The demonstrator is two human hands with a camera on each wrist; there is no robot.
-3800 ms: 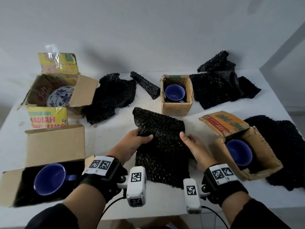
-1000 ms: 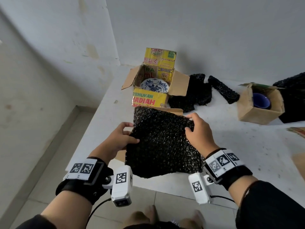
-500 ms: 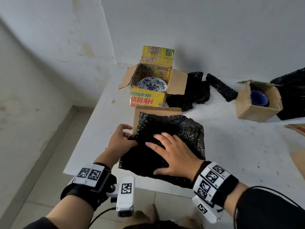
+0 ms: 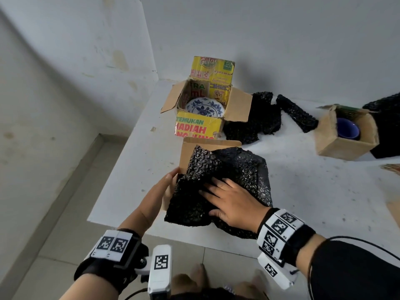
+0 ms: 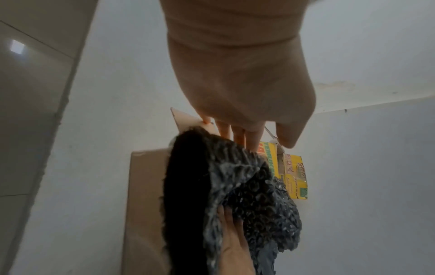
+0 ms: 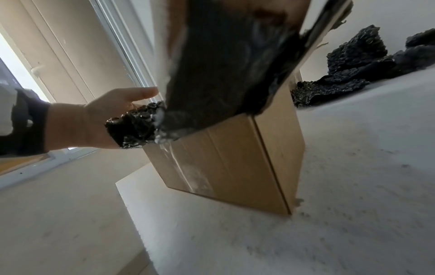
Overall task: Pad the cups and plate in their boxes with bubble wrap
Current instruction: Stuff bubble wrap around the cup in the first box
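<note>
A black bubble wrap sheet [image 4: 233, 169] lies crumpled over the open brown box [image 4: 207, 146] at the table's near left corner. My right hand [image 4: 229, 198] presses flat on the sheet with its fingers spread. My left hand [image 4: 167, 185] rests against the box's left wall with the fingers straight, beside the sheet's edge. Whatever is in this box is hidden under the wrap. In the left wrist view the left hand [image 5: 235, 74] reaches to a cardboard flap above the wrap [image 5: 247, 186]. The right wrist view shows the box [image 6: 235, 158] from the side.
Behind stands a yellow box [image 4: 198, 128] holding a blue-and-white plate [image 4: 204, 108]. Loose black wrap [image 4: 253, 120] and a rolled piece [image 4: 296, 113] lie to its right. A small box [image 4: 344, 146] with a blue cup [image 4: 347, 127] is at far right. The table's edge [image 4: 112, 180] runs close on the left.
The sheet, held upright by both hands a second ago, now lies on the box. My right hand has pushed it further down; my left hand has shifted from the sheet's edge to the box wall.
</note>
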